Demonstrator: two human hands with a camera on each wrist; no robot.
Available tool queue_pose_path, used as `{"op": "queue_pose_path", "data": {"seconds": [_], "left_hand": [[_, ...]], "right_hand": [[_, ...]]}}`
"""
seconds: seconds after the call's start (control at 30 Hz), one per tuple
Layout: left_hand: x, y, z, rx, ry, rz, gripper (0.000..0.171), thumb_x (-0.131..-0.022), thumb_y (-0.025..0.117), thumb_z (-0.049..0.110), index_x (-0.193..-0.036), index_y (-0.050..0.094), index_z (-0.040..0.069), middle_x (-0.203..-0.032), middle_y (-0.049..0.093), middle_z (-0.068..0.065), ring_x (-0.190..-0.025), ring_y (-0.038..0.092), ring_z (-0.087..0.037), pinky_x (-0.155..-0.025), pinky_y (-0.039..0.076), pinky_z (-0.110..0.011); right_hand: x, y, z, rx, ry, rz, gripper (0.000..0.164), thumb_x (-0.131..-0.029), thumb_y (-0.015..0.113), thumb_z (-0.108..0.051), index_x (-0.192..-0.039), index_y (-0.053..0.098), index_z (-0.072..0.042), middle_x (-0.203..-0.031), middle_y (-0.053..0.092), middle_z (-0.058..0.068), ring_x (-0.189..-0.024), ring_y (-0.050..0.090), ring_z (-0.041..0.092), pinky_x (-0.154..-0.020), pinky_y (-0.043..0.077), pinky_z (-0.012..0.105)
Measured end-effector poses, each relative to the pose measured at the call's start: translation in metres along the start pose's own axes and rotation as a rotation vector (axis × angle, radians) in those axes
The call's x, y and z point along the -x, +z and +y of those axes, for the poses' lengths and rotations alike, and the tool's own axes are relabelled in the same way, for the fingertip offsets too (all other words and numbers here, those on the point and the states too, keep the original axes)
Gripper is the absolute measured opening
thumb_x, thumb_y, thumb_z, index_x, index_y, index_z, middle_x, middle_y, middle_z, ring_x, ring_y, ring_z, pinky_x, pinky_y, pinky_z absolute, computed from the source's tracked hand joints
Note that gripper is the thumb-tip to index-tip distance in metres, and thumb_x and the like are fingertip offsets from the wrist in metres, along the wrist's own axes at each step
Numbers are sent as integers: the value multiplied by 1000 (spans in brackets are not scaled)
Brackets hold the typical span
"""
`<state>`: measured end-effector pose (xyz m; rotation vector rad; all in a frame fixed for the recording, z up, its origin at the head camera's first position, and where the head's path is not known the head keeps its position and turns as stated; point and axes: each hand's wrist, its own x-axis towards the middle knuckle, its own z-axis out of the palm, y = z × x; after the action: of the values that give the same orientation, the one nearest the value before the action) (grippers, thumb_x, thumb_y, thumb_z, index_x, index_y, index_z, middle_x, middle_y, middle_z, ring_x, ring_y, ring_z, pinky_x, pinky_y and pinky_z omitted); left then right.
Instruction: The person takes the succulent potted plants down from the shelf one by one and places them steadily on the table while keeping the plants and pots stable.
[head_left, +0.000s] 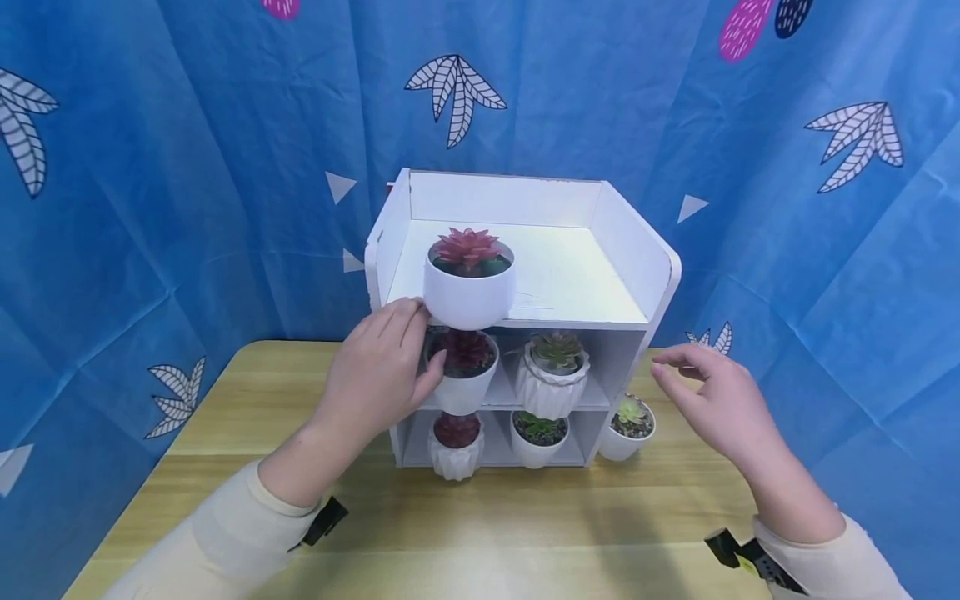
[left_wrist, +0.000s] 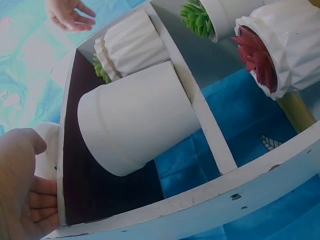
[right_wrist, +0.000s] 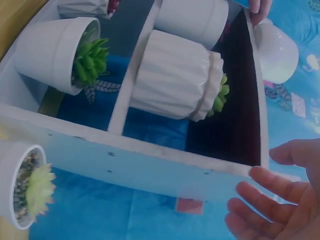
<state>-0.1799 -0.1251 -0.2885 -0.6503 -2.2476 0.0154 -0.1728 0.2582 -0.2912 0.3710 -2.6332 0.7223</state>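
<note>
A white shelf unit (head_left: 540,325) stands on the wooden table. On its top board, at the front left edge, sits a smooth white pot with a red succulent (head_left: 467,287). My left hand (head_left: 382,358) is at the shelf's left front, fingertips right at the side of this pot, thumb apart and lower down. In the left wrist view its loosely bent fingers (left_wrist: 42,205) lie along the edge of the top board. My right hand (head_left: 712,396) hovers off the shelf's right side, fingers loosely bent and holding nothing.
The middle tier bears a dark red succulent (head_left: 462,371) and a green one in a ribbed pot (head_left: 555,387). Below stand a red one in a ribbed pot (head_left: 456,454) and a green one (head_left: 532,450). A pale succulent (head_left: 618,442) stands right of the shelf. Blue curtain (head_left: 247,167) hangs behind.
</note>
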Motion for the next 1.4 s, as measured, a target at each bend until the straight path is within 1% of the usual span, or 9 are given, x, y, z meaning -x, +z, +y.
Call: {"op": "queue_pose_path", "data": {"seconds": [0.27, 0.43, 0.5, 0.67, 0.7, 0.73, 1.1, 1.2, 1.4], "left_hand": [[-1, 0, 0, 2, 2, 2, 59, -85, 54, 40, -122, 51, -6, -122, 53, -20, -113, 51, -30, -95, 43, -41], [-1, 0, 0, 7, 4, 15, 59, -84, 56, 40, -121, 52, -6, -122, 54, -20, -113, 51, -30, -94, 44, -41], [-1, 0, -1, 8, 4, 19, 59, -84, 57, 39, -121, 52, -6, -122, 54, -20, -113, 51, -31, -94, 44, -41], [-1, 0, -1, 7, 3, 25, 58, -84, 58, 39, -120, 53, -7, -121, 54, -21, -112, 51, -31, -93, 45, -41], [-1, 0, -1, 5, 3, 26, 58, -84, 58, 39, -120, 53, -7, -121, 54, -21, -112, 51, -31, -93, 45, -41], [-1, 0, -2, 5, 3, 27, 58, -84, 58, 39, -120, 53, -7, -121, 54, -21, -112, 51, -31, -93, 45, -41], [-1, 1, -2, 3, 12, 26, 60, -84, 57, 39, -122, 51, -7, -122, 54, -21, -113, 51, -31, -94, 44, -41], [-1, 1, -2, 2, 14, 26, 60, -84, 57, 39, -122, 51, -7, -121, 53, -21, -113, 50, -31, -94, 44, -41], [0, 2, -2, -1, 13, 26, 60, -84, 57, 39, -121, 51, -7, -121, 54, -21, -112, 51, -31, -93, 44, -41]], "right_hand": [[-5, -8, -19, -4, -50, 119, 23, -91, 55, -32, -100, 65, -13, -100, 62, 2, -94, 56, 21, -81, 45, 49], [-8, -12, -29, -5, -73, 136, 22, -91, 56, -32, -101, 65, -15, -102, 62, 0, -94, 56, 19, -78, 46, 50], [-10, -13, -32, -9, -81, 141, 22, -91, 57, -32, -101, 65, -15, -103, 62, 0, -95, 56, 18, -84, 44, 52], [-13, -14, -40, -16, -105, 154, 21, -90, 58, -29, -102, 65, -13, -103, 63, 2, -93, 56, 19, -83, 43, 50], [-14, -13, -42, -14, -108, 156, 21, -90, 58, -29, -102, 65, -13, -102, 63, 1, -92, 56, 19, -83, 43, 48], [-14, -13, -43, -9, -112, 160, 20, -90, 58, -28, -103, 65, -14, -102, 63, 1, -92, 56, 18, -77, 45, 45], [-26, -10, -51, -6, -216, 221, 15, -87, 63, -22, -99, 66, -14, -98, 63, -4, -86, 56, 11, -69, 44, 16], [-29, -8, -52, -1, -242, 239, 14, -87, 63, -21, -99, 67, -14, -98, 64, -4, -85, 56, 11, -65, 42, 12], [-34, -4, -54, 0, -259, 247, 15, -87, 62, -20, -100, 67, -13, -98, 64, -2, -86, 56, 11, -61, 42, 18]]}}
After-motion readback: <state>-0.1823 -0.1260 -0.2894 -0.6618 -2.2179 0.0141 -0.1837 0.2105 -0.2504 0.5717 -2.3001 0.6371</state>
